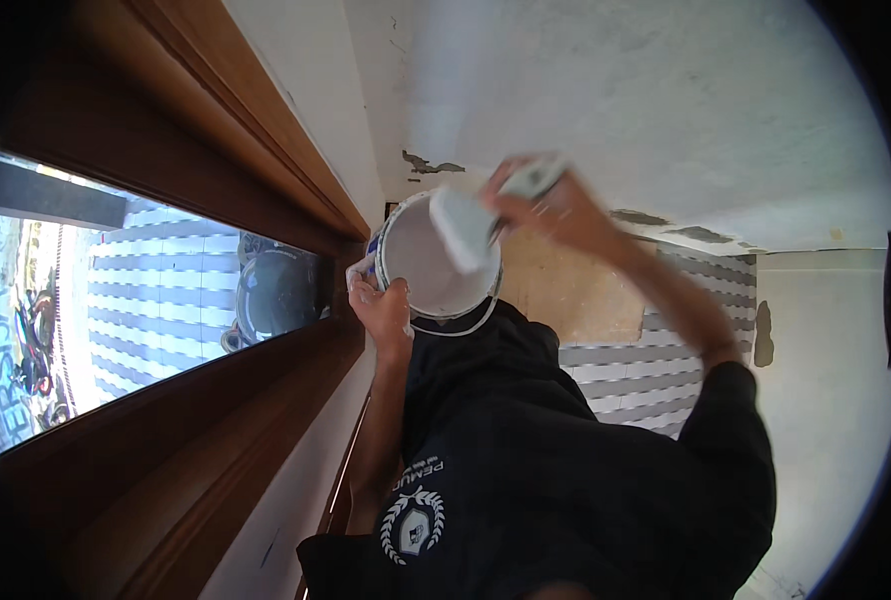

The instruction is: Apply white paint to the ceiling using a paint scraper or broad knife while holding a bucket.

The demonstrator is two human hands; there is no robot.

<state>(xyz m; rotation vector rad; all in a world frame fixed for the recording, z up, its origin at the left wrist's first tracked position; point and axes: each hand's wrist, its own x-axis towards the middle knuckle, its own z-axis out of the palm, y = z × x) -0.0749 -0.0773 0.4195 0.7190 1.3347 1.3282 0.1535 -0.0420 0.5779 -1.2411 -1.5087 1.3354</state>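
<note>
My left hand [382, 312] grips the side of a round paint bucket [413, 262], its thumb over the rim and whitish smears on the fingers. Pale paint coats the inside, and a thin wire handle [486, 312] hangs down on the near side. In my right hand [558, 212] is a wide paintbrush [463, 230], slightly smeared by motion. Its white, paint-loaded head is over the bucket's opening at the right, while the pale handle points up and to the right. Whether the bristles touch the bucket cannot be made out.
A brown wooden window frame [266, 90] runs close along the left. Ahead stands a whitish wall [606, 110] with flaked patches [701, 234] low down. A tan board [576, 290] lies on the striped tile floor [631, 385]. Another pale wall [821, 400] rises at right.
</note>
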